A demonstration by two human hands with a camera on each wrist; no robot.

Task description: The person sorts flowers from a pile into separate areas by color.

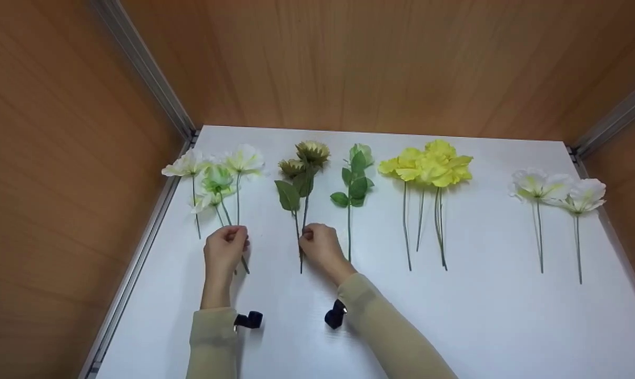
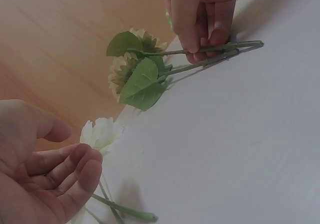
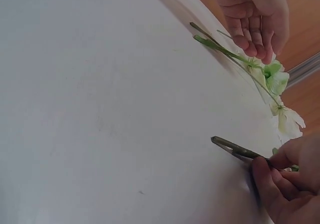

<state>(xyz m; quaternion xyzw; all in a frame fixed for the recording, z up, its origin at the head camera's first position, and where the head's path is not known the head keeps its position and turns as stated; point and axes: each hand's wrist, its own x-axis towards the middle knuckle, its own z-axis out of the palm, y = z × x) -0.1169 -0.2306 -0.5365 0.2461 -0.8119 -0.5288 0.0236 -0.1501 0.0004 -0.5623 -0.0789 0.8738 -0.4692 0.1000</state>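
- Here's the right hand (image 1: 322,247), thumb and fingertips pinched narrow on the lower stems of the brownish flowers (image 1: 314,152); it grips at least one stem, and whether both are caught I cannot tell.
- The blooms lie beyond those fingertips, toward the back of the white table (image 1: 485,326), and the cut stem ends poke out on the near side of the grip.
- Over to the left hand (image 1: 227,250): fingers loosely curved, thumb standing apart from them in the left wrist view, nothing in the grasp.
- Right below that left hand run the stems of the white flowers (image 1: 244,159) and the pale green flower (image 1: 218,178); whether skin touches stem, I cannot tell.
- The table carries everything, with a wood-grain panel (image 1: 349,63) rising behind it, and the flowers lie across it in separate groups.
- Just right of the brownish pair, a leafy green stem (image 1: 358,184) lies on its own; next along, a yellow cluster (image 1: 442,164), its heads overlapping; well apart at the far right, the white pair (image 1: 585,195).
- A look at the gripped ones: two heads close together, spiky green-brown underneath with cream-tan petals, broad green toothed leaves below the blooms, slim stems running nearly side by side.
- Both arms wear olive-beige sleeves (image 1: 212,342), a small black device (image 1: 254,319) at each wrist.
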